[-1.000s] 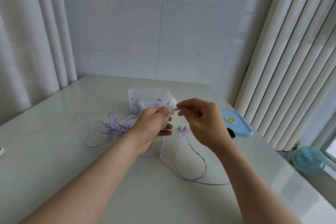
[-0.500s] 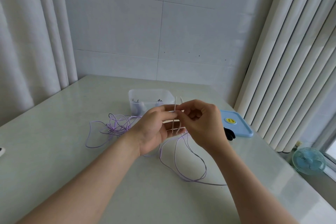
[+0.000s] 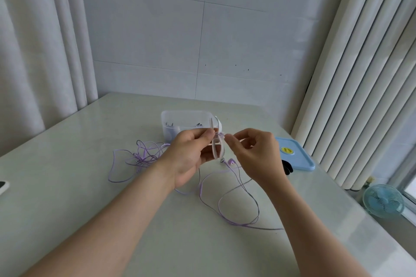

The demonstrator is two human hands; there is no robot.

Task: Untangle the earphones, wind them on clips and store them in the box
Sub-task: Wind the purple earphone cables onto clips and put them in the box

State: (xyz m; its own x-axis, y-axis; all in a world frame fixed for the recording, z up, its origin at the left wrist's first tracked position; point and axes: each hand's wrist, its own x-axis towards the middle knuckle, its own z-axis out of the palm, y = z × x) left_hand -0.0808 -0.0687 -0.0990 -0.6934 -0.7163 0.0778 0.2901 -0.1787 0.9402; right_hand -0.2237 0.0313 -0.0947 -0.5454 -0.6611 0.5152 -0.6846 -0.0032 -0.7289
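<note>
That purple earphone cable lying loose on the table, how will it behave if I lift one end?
Probably floppy: the cable lies in slack loops on the table, so it should dangle. Likely very light, being so thin. The tangle at left may snag and drag along.

Cable loops (image 3: pixel 143 159) clutter table (image 3: pixel 67 198) before box (image 3: pixel 167 129).

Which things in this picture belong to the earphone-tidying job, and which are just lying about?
Job: white clip, purple earphones on the clip, tangled earphones, clear box, blue lid.
Lying about: small fan, black object beside the lid, white device at the table's left edge.
</note>
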